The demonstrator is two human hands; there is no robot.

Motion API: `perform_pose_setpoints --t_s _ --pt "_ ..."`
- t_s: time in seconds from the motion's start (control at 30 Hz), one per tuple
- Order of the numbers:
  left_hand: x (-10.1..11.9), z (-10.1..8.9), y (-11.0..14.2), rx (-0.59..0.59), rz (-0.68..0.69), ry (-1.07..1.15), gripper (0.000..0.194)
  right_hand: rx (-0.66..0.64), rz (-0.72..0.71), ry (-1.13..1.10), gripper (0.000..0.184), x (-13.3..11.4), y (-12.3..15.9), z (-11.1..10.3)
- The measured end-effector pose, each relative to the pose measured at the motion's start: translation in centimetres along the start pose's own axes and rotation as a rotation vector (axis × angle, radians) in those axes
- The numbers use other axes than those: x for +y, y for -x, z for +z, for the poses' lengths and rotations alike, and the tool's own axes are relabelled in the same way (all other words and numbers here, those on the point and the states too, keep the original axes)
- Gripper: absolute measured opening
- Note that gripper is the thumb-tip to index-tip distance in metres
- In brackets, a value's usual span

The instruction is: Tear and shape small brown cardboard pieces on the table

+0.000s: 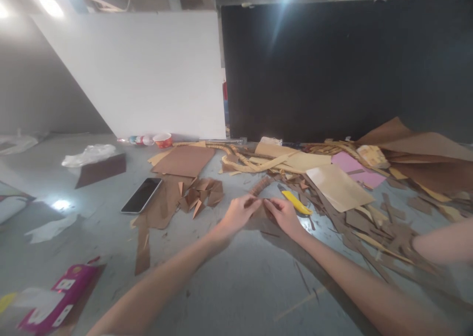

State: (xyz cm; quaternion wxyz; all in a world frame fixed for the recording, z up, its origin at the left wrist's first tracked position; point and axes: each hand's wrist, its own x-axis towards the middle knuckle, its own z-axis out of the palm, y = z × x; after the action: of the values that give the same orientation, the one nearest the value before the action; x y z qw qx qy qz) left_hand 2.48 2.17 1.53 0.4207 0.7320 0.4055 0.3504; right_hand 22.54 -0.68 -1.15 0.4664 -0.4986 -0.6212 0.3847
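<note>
My left hand and my right hand meet close above the table, thumbs and fingers pinched on a small brown sheet piece. My fingers cover most of its upper edge, and its exact material is unclear. Just beyond them lies a ridged brown strip; whether it joins the piece is hidden. A yellow utility knife rests right beside my right hand. To the left of my left hand sits a heap of small folded brown pieces.
Left are a phone on brown sheets and a magenta case. Brown and tan offcuts cover the right side, where another person's arm reaches in. An orange-red cup stands by the back panels.
</note>
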Motion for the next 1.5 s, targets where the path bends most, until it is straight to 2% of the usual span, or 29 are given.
perform_pose_setpoints --t_s 0.07,0.17,0.27,0.4,0.53,0.63,0.93,1.13,1.2,1.3,1.5 --pt "-1.3 1.3 0.2 0.002 -0.066 0.204 0.044 -0.010 -0.003 -0.002 0.050 0.2 0.0 0.0" --pt "-3.1 1.7 0.3 0.041 -0.137 0.383 0.045 0.000 -0.033 -0.024 0.030 0.5 0.0 0.2" --pt "-3.8 1.2 0.1 0.047 -0.138 0.440 0.046 -0.033 -0.095 -0.071 0.028 0.6 -0.1 0.2" --pt "-3.5 0.9 0.2 0.050 -0.128 0.449 0.043 -0.160 -0.188 -0.009 0.022 0.1 0.0 0.2" --pt "-3.0 1.0 0.3 0.025 -0.120 0.457 0.044 -0.119 -0.188 0.020 0.012 -0.5 0.0 0.2" --pt "-2.8 1.0 0.3 -0.015 -0.124 0.469 0.047 -0.085 -0.170 0.019 0.018 -0.7 0.0 0.1" --pt "-2.8 0.7 0.3 -0.041 -0.174 0.548 0.048 -0.173 -0.194 -0.024 0.018 -0.6 0.1 0.2" --pt "-3.2 0.8 0.1 0.033 -0.213 0.666 0.049 -0.161 -0.214 0.047 0.019 -0.8 0.3 0.0" --pt "-3.4 0.8 0.1 0.030 -0.205 0.608 0.051 -0.170 -0.215 0.062 0.016 -0.9 0.4 0.1" --pt "-3.7 0.7 0.1 0.042 -0.183 0.485 0.052 -0.186 -0.194 0.057 0.024 -0.9 0.5 0.2" --pt "-3.4 0.7 0.2 -0.032 -0.175 0.534 0.053 -0.151 -0.150 -0.013 0.020 0.0 0.0 0.4"
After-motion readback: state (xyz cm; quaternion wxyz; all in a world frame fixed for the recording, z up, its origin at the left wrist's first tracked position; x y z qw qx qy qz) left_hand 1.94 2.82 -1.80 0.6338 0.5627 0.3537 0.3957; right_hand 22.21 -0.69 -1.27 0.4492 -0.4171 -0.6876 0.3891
